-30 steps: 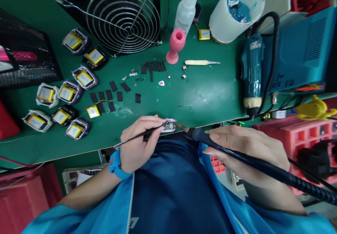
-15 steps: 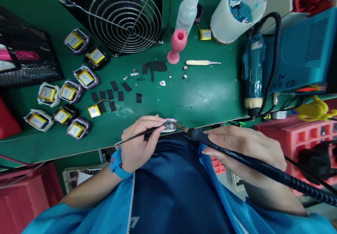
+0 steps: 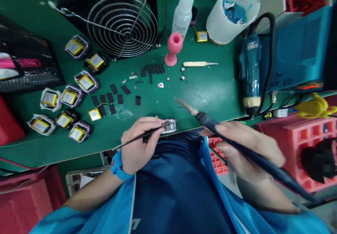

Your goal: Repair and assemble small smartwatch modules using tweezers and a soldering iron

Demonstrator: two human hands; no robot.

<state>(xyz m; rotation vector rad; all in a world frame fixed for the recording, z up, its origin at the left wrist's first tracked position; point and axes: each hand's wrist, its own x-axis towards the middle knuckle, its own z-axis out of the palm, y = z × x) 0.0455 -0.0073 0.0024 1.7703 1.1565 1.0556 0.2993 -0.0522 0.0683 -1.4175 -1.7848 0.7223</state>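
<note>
At the near edge of the green bench point(image 3: 210, 93), my left hand point(image 3: 140, 141) is closed on a small purple-rimmed watch casing point(image 3: 170, 125) and on black tweezers point(image 3: 133, 139) that point into it. My right hand point(image 3: 247, 146) grips a black soldering iron point(image 3: 210, 121). Its tip is lifted up and to the right of the casing, apart from it.
Several casings with yellow batteries point(image 3: 70, 97) lie at the left, with black tape pieces point(image 3: 116, 95) beside them. Behind stand a wire-guard fan point(image 3: 122, 20), a squeeze bottle point(image 3: 181, 14), a pink holder point(image 3: 172, 48), a white tub point(image 3: 231, 9), an electric screwdriver point(image 3: 250, 72) and red bins point(image 3: 295, 139).
The soldering iron's tip has lifted off the casing and swung up and away. My left hand still holds the casing and tweezers in place.
</note>
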